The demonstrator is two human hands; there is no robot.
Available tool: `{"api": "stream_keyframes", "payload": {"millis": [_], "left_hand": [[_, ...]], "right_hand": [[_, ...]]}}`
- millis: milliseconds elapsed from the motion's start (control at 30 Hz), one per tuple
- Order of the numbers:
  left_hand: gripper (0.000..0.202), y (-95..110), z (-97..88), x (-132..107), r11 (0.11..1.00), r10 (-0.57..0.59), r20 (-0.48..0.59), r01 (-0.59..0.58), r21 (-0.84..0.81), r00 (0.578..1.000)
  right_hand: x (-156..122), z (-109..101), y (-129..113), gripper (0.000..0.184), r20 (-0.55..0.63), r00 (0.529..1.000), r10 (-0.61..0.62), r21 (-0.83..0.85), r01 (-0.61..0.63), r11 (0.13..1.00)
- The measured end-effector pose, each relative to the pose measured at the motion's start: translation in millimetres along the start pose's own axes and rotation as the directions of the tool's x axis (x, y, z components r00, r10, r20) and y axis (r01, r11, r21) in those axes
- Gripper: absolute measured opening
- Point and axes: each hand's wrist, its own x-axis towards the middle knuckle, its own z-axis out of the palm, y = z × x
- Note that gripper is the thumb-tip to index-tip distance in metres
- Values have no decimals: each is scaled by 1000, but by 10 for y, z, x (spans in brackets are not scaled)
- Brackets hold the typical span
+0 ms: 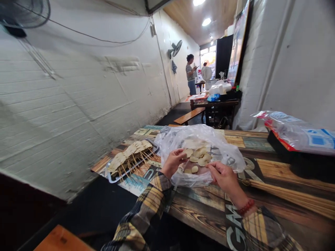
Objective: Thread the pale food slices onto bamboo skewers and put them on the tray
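My left hand point(175, 162) pinches a thin, pale round slice point(187, 152) between thumb and fingers. My right hand point(222, 176) is closed on the end of a skewer, whose stick is mostly hidden by my fingers and the slices. Several overlapping pale slices point(204, 160) sit at the skewer's far end, between my hands. Both hands are over an opened clear plastic bag point(231, 153), where loose slices point(194, 169) lie. To the left, a metal tray point(113, 179) bears rows of loaded skewers point(132, 151), their bare sticks pointing toward me.
Long bare bamboo skewers point(288, 197) lie on the patterned table point(199, 209) at right. Behind them stands a black container point(282, 144) with plastic packaging point(311, 134) on top. Farther back are a bench point(190, 115), another cluttered table and a standing person point(191, 75).
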Motion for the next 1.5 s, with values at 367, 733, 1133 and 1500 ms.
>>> {"api": "stream_keyframes", "payload": {"millis": [367, 733, 1133, 1500], "left_hand": [[40, -74, 79, 145, 996, 86, -55, -86, 6, 995], [35, -148, -18, 144, 991, 130, -33, -129, 19, 991], [24, -103, -23, 144, 978, 202, -86, -196, 71, 976], [22, -107, -25, 127, 965, 231, -81, -218, 147, 970]], "right_hand": [[-124, 110, -29, 37, 211, 959, 188, 65, -205, 977], [-147, 96, 5, 39, 206, 936, 286, -69, -278, 958], [-180, 94, 73, 36, 222, 920, 324, -99, -309, 946], [-180, 95, 77, 38, 219, 915, 340, -69, -333, 940]]}}
